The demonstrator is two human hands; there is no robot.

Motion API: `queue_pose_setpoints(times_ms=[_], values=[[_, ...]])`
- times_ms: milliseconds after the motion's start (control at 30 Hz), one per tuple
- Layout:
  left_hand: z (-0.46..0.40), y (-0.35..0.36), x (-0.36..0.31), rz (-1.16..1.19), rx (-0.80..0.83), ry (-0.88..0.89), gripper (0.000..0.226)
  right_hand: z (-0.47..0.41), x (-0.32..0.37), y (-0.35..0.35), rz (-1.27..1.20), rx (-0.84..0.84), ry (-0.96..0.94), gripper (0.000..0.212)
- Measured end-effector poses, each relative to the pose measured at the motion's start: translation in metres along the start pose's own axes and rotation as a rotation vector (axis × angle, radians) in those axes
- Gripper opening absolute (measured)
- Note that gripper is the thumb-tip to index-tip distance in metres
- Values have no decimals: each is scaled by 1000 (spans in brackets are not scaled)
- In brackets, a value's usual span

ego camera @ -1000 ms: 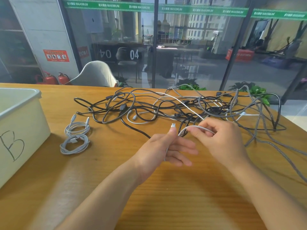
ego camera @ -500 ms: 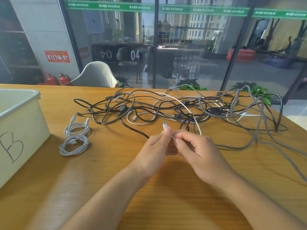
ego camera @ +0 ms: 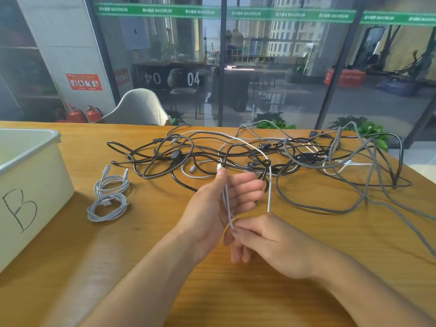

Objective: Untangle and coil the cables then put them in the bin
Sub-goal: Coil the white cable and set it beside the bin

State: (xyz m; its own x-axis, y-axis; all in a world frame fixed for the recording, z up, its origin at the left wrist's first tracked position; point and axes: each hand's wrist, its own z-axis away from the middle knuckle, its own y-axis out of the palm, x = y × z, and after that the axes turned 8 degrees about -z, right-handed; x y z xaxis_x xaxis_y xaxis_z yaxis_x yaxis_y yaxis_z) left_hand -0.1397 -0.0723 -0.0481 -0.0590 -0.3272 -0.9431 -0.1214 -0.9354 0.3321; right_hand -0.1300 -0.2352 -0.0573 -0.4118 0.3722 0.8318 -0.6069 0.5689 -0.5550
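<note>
A tangle of black, grey braided and white cables [ego camera: 271, 159] sprawls across the far half of the wooden table. One white cable [ego camera: 269, 192] runs out of it towards me. My left hand [ego camera: 221, 204] pinches that cable's plug end between thumb and forefinger, palm turned right, fingers half curled. Below it, my right hand [ego camera: 266, 241] pinches the same cable lower down, forming a loop between the two hands. Two coiled pale grey cables [ego camera: 108, 197] lie left of my hands. The white bin [ego camera: 30, 175] marked "B" stands at the left edge.
The wooden table [ego camera: 165, 267] ends at a glass wall behind the tangle. A pale chair back [ego camera: 139, 107] stands beyond the far edge. Potted plants [ego camera: 368, 131] sit past the far right corner. Bare wood lies between the bin and my arms.
My right hand has slid down the white cable towards me, drawing a loop from the left hand's pinch. The left hand has lifted and turned, with the plug now at its fingertips.
</note>
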Motion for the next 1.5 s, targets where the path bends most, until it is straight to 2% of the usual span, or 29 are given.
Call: queue_pose_setpoints(times_ms=[133,267,333,467,600,667,767,900,1033,1167,1267,1333,1400,1500], values=[[5,-1,-12,34,95,-53,57,0,-8,-4,78,56,-10,38],[9,-3,-14,-42,193,-60,54,-3,-21,-21,285,22,-19,58],[9,-4,-13,-106,259,-81,55,-3,-31,-35,350,-16,26,61],[11,-7,-13,-235,387,-147,56,0,-50,-65,520,-231,-7,57],[11,-6,-8,-326,493,-207,56,7,-51,-89,668,-506,-73,29],[10,-4,-5,-377,480,-203,58,10,-43,-90,687,-656,-129,27],[10,0,-3,-450,454,-199,62,11,-25,-77,636,-850,-260,34],[8,1,3,-537,321,-187,61,10,-7,-53,533,-913,-368,32],[4,1,9,-525,219,-173,58,9,0,-39,418,-872,-359,29],[1,1,14,-542,152,-121,58,8,5,-23,249,-750,-356,22],[-4,-5,17,-508,26,-106,61,7,5,-14,170,-587,-300,27],[-5,-7,13,-396,-25,-90,59,9,7,-10,201,-445,-233,28],[-5,-8,6,-234,-25,-70,55,10,9,-3,229,-270,-182,26],[-3,-10,-1,-129,-7,-38,54,9,11,12,249,-75,-147,25]])
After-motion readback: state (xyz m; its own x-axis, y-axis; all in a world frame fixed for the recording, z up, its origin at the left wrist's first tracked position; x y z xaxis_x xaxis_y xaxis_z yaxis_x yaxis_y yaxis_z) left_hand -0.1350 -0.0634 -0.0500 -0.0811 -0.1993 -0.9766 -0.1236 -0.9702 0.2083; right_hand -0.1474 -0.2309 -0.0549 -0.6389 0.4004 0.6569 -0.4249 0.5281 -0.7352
